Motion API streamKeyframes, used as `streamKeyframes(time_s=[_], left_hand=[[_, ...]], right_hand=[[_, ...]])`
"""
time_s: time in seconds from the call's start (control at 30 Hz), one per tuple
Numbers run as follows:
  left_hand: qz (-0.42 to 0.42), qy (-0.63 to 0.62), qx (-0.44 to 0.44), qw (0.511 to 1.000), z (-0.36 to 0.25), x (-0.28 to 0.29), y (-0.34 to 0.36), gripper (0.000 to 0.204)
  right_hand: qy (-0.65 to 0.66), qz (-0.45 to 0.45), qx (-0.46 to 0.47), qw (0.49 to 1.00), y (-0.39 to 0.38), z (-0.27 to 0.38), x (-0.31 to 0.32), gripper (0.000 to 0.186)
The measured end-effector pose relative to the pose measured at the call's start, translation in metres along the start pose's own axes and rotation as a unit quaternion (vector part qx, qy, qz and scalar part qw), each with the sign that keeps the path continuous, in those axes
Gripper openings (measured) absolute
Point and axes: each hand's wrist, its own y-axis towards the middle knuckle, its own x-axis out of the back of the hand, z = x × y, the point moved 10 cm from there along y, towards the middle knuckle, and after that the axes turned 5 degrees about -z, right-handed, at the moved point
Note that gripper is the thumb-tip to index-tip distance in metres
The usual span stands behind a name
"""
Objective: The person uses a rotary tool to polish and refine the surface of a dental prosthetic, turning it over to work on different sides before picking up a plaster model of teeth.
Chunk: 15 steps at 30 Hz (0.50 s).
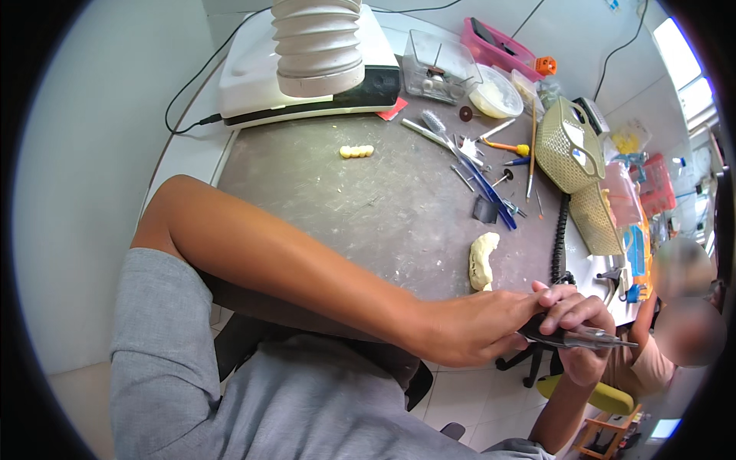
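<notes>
Both hands are together past the table's front right edge, around a rotary handpiece [584, 337] with a black body and a slim silver nose pointing right. My left hand [471, 328] reaches across from the left, its fingers closed at the black rear part. Wrapped round the handpiece from the other side is my right hand [579, 310], its fingers bent over the body. A cream-coloured dental cast [482, 261] lies on the table just beyond my left hand. Farther off, a short row of yellowish false teeth [356, 152] rests on the grey tabletop [307, 192].
A white box-shaped machine [253, 69] stands at the back left under a ribbed hose [318, 46]. Burs, a blue-handled brush [487, 188] and other small tools litter the right side. Behind them are a clear bin [437, 65] and a woven basket [569, 146]. People sit at far right.
</notes>
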Motion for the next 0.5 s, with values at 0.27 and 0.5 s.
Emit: streamKeyframes(time_s=[0.27, 0.5], left_hand=[[0.001, -0.026, 0.001, 1.0, 0.006, 0.001, -0.002, 0.022], [-0.035, -0.035, 0.084, 0.995, 0.019, 0.005, -0.001, 0.033]], right_hand=[[-0.258, 0.079, 0.044, 0.962, 0.017, 0.018, -0.015, 0.037], [-0.266, -0.121, -0.047, 0.955, 0.011, 0.01, 0.011, 0.046]])
